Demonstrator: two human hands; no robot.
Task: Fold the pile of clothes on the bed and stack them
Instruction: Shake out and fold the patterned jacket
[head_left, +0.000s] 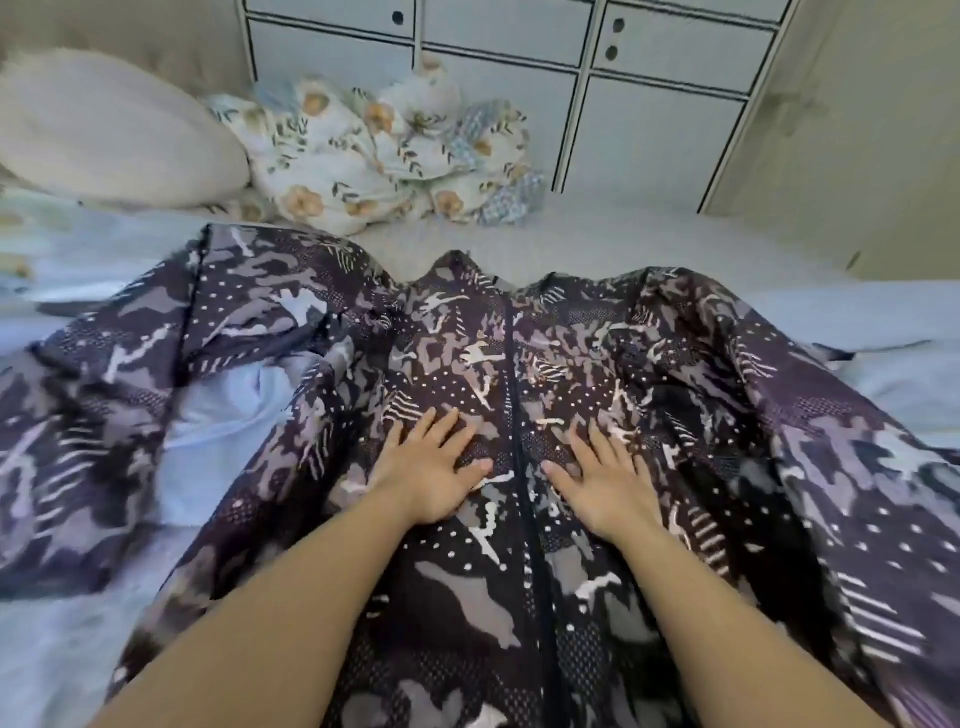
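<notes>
Pale blue bed sheet (883, 374) under a dark camouflage-print zip jacket (675, 364).
My left hand (434, 470) and right hand (605, 480) press it, fingers flat and spread.

We see a camouflage jacket (519, 364) of thin matt cloth, partly mesh-textured. The bed sheet (78, 639) looks soft and matt. The far cabinet (519, 31) looks smooth and painted.

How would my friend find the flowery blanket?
Look to the far side of the bed, by the white cabinet. The bunched blanket lies right of the plain pillow; only it has orange flowers.
</notes>
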